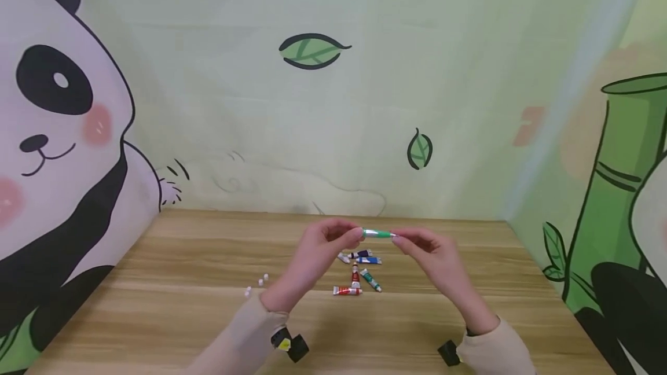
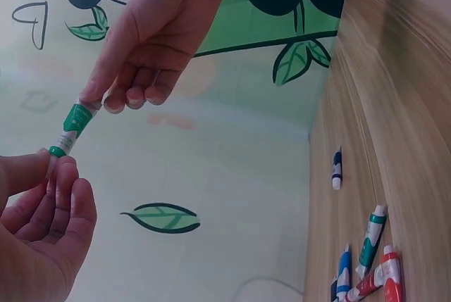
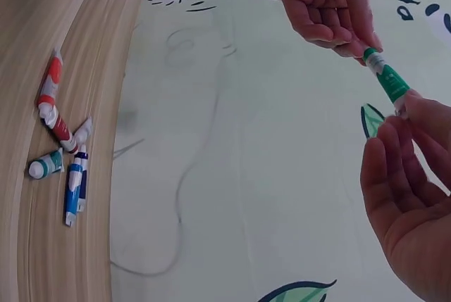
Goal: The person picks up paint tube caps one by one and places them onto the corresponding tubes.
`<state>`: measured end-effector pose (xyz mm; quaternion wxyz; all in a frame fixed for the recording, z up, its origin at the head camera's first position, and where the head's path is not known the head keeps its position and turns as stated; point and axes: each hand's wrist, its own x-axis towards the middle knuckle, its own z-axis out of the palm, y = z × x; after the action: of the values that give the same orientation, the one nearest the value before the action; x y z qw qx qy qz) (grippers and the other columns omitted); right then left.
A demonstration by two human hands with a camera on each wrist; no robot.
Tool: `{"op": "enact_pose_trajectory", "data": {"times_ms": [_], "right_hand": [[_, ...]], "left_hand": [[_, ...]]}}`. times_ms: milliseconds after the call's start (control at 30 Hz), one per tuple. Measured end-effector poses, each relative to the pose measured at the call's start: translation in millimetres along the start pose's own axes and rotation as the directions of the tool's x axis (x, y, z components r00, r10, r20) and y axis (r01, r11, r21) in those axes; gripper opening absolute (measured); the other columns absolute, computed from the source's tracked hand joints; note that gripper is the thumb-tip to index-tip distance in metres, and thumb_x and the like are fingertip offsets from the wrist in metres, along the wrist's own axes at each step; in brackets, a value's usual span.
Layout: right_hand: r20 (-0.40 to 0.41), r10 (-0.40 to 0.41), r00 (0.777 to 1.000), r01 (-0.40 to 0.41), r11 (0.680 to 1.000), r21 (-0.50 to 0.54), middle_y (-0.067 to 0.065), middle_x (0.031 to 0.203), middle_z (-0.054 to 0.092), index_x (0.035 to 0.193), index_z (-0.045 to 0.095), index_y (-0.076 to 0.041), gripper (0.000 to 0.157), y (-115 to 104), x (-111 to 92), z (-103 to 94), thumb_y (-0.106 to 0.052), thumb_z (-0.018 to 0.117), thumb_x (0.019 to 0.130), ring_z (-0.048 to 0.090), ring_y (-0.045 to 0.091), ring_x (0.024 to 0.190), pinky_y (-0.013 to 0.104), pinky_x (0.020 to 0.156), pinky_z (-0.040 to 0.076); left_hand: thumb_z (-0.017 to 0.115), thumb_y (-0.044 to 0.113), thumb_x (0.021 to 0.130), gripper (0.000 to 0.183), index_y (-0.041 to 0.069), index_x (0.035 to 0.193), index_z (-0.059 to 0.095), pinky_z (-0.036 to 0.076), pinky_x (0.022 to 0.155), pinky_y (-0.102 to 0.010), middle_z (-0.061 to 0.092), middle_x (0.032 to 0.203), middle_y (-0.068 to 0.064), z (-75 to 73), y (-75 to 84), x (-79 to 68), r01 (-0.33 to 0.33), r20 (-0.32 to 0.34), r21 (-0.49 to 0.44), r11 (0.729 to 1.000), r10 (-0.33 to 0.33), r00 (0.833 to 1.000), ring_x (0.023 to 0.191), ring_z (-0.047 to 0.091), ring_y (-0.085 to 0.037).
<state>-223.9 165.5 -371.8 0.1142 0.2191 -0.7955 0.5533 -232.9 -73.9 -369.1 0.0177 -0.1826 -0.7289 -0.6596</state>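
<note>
A small green-and-white paint tube [image 1: 378, 234] is held up above the table, level between both hands. My left hand [image 1: 320, 256] pinches its end with the green band between thumb and fingertips. The flat tail end is pinched by my right hand [image 1: 440, 259]. In the right wrist view, the label side of the tube [image 3: 389, 80] shows between the two hands. Below, on the table, lie a red tube [image 1: 346, 291], a dark red tube [image 1: 355, 275], a teal tube [image 1: 371, 280], a blue tube [image 1: 369, 260] and a navy tube [image 1: 359, 254].
A whitish tube [image 1: 343, 257] lies by the navy one, partly behind my left hand. Several small white pieces [image 1: 261, 282] sit left of the tubes. The wooden table [image 1: 208, 247] meets a printed panda-and-bamboo backdrop [image 1: 234, 103] at the back and sides.
</note>
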Motion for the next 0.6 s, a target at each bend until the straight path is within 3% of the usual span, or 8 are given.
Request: {"op": "enact_pose_trajectory", "data": {"times_ms": [200, 367, 600], "right_hand": [[-0.056, 0.114, 0.992, -0.116, 0.993, -0.022, 0.010, 0.096, 0.073, 0.111, 0.074, -0.003, 0.028, 4.8, 3.1, -9.9, -0.028, 0.070, 0.097, 0.067, 0.014, 0.083, 0.027, 0.069, 0.054], [-0.073, 0.240, 0.968, -0.240, 0.971, 0.003, 0.005, 0.096, 0.073, 0.113, 0.072, -0.001, 0.042, 14.2, 7.7, -24.6, -0.039, 0.072, 0.094, 0.069, 0.016, 0.088, 0.027, 0.078, 0.056], [-0.072, 0.285, 0.956, -0.285, 0.958, 0.006, 0.004, 0.095, 0.073, 0.115, 0.070, 0.004, 0.046, 42.6, 8.4, -37.0, -0.039, 0.068, 0.097, 0.068, 0.014, 0.086, 0.032, 0.081, 0.057]], "left_hand": [[0.072, 0.027, 0.095, 0.027, 0.005, 0.111, 0.072, 0.057, 0.087, -0.033, 0.072, 0.103, -0.011, 13.4, -5.4, 13.9, 0.004, 0.025, -0.046, 0.999, -0.002, 1.000, 0.096, 0.069, -0.023], [0.070, 0.024, 0.097, 0.024, 0.006, 0.112, 0.072, 0.056, 0.088, -0.034, 0.072, 0.102, -0.008, 29.4, -13.7, 28.5, -0.008, 0.050, -0.058, 0.998, 0.010, 0.999, 0.095, 0.069, -0.019], [0.071, 0.021, 0.096, 0.020, 0.007, 0.110, 0.073, 0.057, 0.083, -0.033, 0.074, 0.098, -0.002, 51.5, -35.8, 47.5, 0.053, 0.040, -0.013, 0.998, -0.053, 0.998, 0.089, 0.069, -0.014]]}}
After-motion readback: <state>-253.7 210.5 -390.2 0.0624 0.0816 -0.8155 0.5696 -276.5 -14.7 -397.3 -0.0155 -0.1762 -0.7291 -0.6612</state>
